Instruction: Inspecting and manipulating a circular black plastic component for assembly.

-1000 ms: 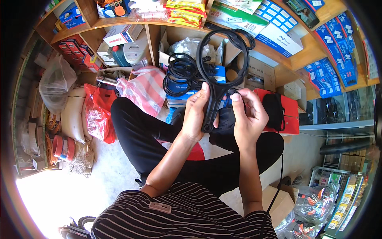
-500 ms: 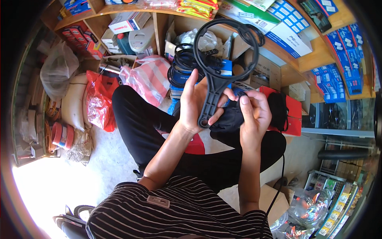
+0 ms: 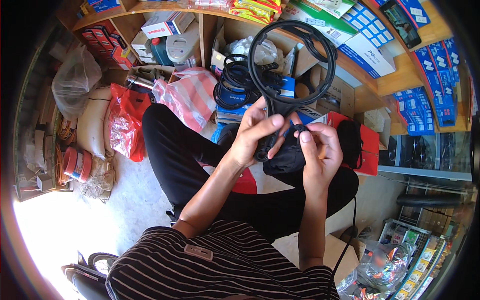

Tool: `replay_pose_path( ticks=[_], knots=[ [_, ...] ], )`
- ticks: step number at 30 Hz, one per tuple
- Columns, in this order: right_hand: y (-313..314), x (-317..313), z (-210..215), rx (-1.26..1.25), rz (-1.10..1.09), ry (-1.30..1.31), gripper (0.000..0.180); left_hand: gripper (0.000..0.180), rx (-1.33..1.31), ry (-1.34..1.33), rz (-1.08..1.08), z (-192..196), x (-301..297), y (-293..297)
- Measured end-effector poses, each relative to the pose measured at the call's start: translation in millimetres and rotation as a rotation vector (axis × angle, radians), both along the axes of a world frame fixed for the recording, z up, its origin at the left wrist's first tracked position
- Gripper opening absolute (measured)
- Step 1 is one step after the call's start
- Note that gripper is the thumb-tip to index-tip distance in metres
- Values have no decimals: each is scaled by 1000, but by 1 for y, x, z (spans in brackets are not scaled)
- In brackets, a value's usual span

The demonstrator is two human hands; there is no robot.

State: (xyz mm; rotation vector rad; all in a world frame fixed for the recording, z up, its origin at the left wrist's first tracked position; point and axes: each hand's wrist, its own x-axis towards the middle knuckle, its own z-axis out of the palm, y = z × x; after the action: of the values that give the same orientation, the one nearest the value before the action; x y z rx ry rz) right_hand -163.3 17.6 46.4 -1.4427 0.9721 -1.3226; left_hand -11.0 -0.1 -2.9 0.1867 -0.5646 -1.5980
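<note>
My left hand [image 3: 250,137] is wrapped round the handle of a black plastic ring wrench [image 3: 282,106], its thumb across the handle. The wrench's large ring points up and away from me, and the handle's holed end shows below my fingers. To the right, my right hand [image 3: 322,150] pinches the gathered top of a black cloth pouch [image 3: 285,161] between thumb and fingers. The pouch hangs over my lap, just below the wrench, partly hidden by both hands.
Ahead are wooden shelves with boxes and a phone [image 3: 401,22]. Coiled black cables [image 3: 231,80] lie beyond the wrench. A red bag [image 3: 127,125] and a white sack [image 3: 92,120] stand at left, a red box [image 3: 369,150] at right. A thin black cord [image 3: 347,235] runs along my right side.
The ring wrench has shifted slightly right and turned in my left hand. My left thumb has closed over its handle. My right hand has barely moved.
</note>
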Motion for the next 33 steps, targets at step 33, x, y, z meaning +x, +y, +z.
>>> replay_pose_path(
  ticks=[33],
  knots=[
    [-28, -40, 10, -290, 175, 646, 41, 43, 264, -505, 306, 30, -19, -2]
  ],
)
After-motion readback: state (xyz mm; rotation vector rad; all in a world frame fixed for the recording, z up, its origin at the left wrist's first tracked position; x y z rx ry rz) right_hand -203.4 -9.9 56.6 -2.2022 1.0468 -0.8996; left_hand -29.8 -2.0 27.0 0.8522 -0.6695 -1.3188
